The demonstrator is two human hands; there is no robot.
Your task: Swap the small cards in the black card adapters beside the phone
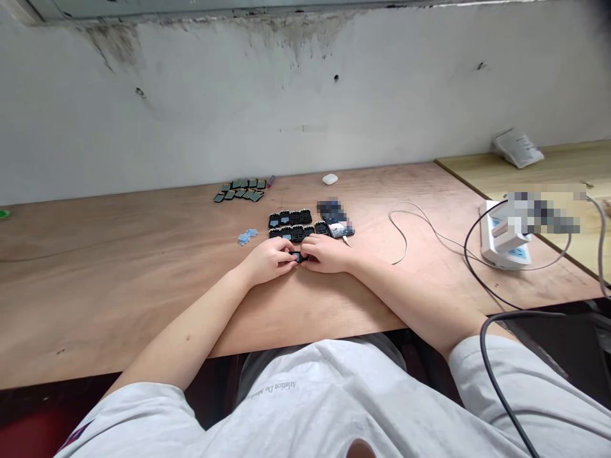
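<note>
Both hands meet over the table, pinching one small black casing (pixel 298 257) with a blue piece inside it. My left hand (pixel 273 261) grips its left end, and my right hand (pixel 327 253) grips the right end. Just beyond the fingers lie two rows of similar black casings (pixel 296 217); a few hold light-blue pads, the others look bare black inside. A small pile of light-blue pads (pixel 247 236) rests left of those rows. The fingertips partly hide the held casing.
Several small green-grey screen-like pieces (pixel 241 189) lie at the back beside a purple stick (pixel 271 181). A phone (pixel 337 218) with a white cable stands right of the casings, a white earbud case (pixel 330 179) behind. A power strip (pixel 506 238) with cables is at right.
</note>
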